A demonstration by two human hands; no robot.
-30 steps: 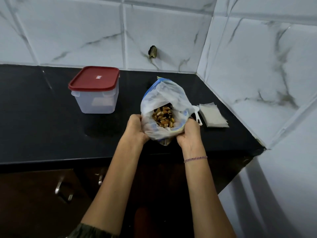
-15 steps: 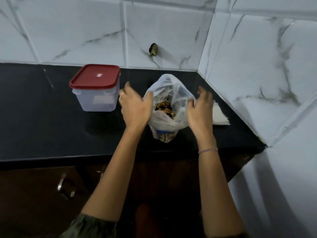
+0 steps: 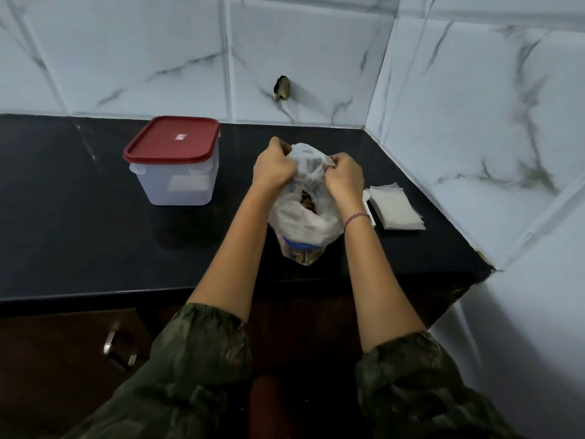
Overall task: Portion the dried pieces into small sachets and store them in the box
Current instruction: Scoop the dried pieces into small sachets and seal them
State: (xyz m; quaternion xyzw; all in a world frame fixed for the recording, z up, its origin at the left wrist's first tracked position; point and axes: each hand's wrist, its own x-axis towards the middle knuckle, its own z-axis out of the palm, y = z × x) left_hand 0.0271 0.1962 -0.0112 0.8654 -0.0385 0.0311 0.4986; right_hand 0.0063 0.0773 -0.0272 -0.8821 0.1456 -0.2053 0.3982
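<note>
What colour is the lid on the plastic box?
Red, on a clear box; the lid shows best in the head view.

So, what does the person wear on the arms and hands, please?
Both arms have loose dark olive-green sleeves with a mottled pattern and gathered cuffs: the left sleeve and the right sleeve. The forearms are bare. A thin red-and-white bracelet circles the right wrist. The left hand and right hand wear no gloves.
</note>
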